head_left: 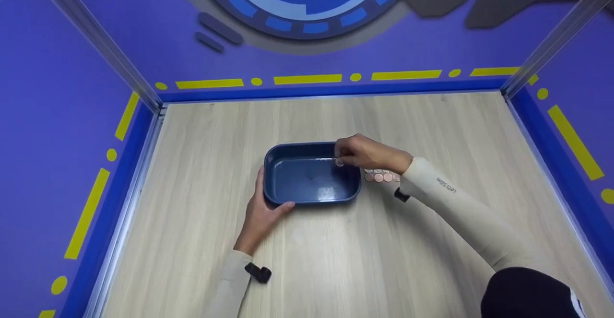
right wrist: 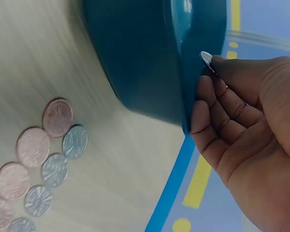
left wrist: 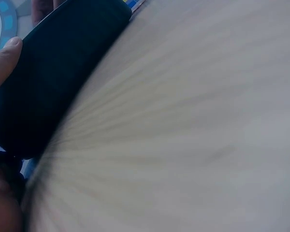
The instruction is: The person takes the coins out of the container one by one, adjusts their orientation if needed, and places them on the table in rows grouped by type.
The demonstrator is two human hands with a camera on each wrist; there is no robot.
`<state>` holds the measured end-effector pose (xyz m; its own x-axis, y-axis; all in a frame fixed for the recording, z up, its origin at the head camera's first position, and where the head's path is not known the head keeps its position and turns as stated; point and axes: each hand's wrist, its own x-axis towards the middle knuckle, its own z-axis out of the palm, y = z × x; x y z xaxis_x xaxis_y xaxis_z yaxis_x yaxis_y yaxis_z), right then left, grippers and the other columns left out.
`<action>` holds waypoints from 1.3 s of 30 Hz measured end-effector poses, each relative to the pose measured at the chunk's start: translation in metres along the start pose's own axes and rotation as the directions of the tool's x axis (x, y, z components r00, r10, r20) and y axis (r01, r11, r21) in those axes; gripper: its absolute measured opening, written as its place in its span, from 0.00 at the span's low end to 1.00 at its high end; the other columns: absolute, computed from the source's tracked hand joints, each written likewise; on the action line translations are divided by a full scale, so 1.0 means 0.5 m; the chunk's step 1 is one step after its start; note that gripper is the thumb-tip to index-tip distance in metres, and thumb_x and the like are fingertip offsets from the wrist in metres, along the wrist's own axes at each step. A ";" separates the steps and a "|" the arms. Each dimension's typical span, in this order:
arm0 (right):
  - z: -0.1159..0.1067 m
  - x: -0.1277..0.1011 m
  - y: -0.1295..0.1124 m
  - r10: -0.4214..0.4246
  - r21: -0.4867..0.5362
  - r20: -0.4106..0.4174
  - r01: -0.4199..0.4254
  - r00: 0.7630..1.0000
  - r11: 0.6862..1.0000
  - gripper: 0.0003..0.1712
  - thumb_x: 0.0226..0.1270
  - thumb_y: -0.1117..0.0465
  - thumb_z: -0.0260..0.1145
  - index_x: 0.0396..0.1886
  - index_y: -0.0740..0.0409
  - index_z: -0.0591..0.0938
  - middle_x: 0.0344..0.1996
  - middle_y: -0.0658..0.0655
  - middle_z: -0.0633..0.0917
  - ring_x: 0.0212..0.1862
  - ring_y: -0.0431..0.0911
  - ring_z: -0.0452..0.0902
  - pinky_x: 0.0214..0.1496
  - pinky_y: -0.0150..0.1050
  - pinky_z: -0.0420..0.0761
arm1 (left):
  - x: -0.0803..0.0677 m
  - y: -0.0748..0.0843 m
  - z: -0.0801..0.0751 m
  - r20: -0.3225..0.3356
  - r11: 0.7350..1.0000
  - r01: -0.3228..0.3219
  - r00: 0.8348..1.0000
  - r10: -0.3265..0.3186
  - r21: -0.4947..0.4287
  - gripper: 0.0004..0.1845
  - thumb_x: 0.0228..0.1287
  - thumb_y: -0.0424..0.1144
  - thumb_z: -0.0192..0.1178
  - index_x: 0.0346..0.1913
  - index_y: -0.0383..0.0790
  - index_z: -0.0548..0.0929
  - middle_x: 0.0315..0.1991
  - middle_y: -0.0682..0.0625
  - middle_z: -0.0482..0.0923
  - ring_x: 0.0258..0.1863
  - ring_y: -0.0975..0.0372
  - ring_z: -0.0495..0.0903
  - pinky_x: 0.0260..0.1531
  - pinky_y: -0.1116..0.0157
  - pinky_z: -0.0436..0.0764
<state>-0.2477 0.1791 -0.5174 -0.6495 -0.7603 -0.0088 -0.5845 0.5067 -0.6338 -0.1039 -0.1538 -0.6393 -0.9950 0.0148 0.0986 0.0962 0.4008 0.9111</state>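
Note:
A dark blue rectangular tub (head_left: 297, 180) with rounded corners sits mid-table. My left hand (head_left: 263, 215) grips its left end, thumb on the near rim and fingers along the outer side; in the left wrist view the thumb (left wrist: 7, 58) lies against the tub wall. Over the tub's far right corner, my right hand (head_left: 364, 153) pinches a silver coin (right wrist: 206, 59) between thumb and forefinger. The other fingers of that hand curl beside the rim. Two rows of coins lie on the table right of the tub: copper coins (right wrist: 34, 147) and silver coins (right wrist: 55, 169), partly hidden under the right forearm.
Light wood table (head_left: 201, 164) surrounds the tub. Purple panels (head_left: 144, 35) with yellow markings and metal corner posts enclose the back and sides. Small black wrist devices (head_left: 259, 273) sit on both sleeves. A dark rounded shape (head_left: 527, 294) fills the lower right.

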 end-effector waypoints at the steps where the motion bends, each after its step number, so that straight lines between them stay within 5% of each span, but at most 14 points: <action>1: -0.004 -0.007 0.002 0.011 0.016 -0.012 -0.011 1.000 1.000 0.04 0.75 0.66 0.75 0.41 0.59 0.86 0.31 0.51 0.86 0.34 0.42 0.77 0.39 0.39 0.78 | 0.000 0.001 0.000 0.001 1.000 -0.001 1.000 0.001 0.000 0.69 0.57 0.56 0.85 0.92 0.55 0.46 0.88 0.41 0.57 0.83 0.44 0.63 0.80 0.40 0.64; 9: -0.023 -0.064 0.030 0.114 0.136 -0.120 -0.098 0.986 0.986 0.02 0.76 0.69 0.72 0.43 0.64 0.86 0.34 0.54 0.90 0.35 0.43 0.82 0.39 0.33 0.80 | 0.000 0.004 0.001 -0.001 1.000 0.004 1.000 -0.004 -0.006 0.69 0.57 0.55 0.85 0.92 0.53 0.47 0.87 0.40 0.58 0.83 0.44 0.63 0.79 0.40 0.65; 18: -0.026 -0.144 0.086 0.236 0.249 -0.231 -0.177 0.944 0.952 0.01 0.75 0.72 0.72 0.42 0.66 0.86 0.34 0.61 0.89 0.36 0.45 0.81 0.38 0.29 0.79 | -0.002 0.002 0.001 -0.008 1.000 0.005 1.000 -0.005 -0.005 0.69 0.57 0.56 0.85 0.92 0.54 0.47 0.87 0.39 0.59 0.82 0.43 0.64 0.79 0.40 0.66; 28: -0.005 -0.243 0.155 0.326 0.256 -0.325 -0.249 0.888 0.934 0.02 0.73 0.72 0.73 0.41 0.68 0.88 0.35 0.61 0.89 0.38 0.44 0.81 0.42 0.28 0.78 | -0.001 0.006 -0.002 0.001 1.000 0.019 1.000 -0.019 -0.017 0.70 0.56 0.57 0.84 0.92 0.60 0.46 0.88 0.42 0.58 0.84 0.45 0.63 0.80 0.41 0.64; 39: 0.016 -0.313 0.194 0.446 0.275 -0.345 -0.365 0.826 0.889 0.03 0.76 0.72 0.71 0.44 0.70 0.87 0.36 0.62 0.88 0.33 0.42 0.80 0.33 0.29 0.79 | -0.001 0.004 -0.001 0.013 0.999 0.016 1.000 -0.015 -0.029 0.69 0.58 0.55 0.84 0.92 0.56 0.45 0.88 0.42 0.56 0.84 0.44 0.61 0.80 0.39 0.63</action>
<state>-0.1988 0.3440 -0.5838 -0.9649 -0.2616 -0.0227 -0.1491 0.6167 -0.7730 -0.1032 -0.1534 -0.6373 -0.9966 0.0201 0.0795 0.0812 0.3743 0.9238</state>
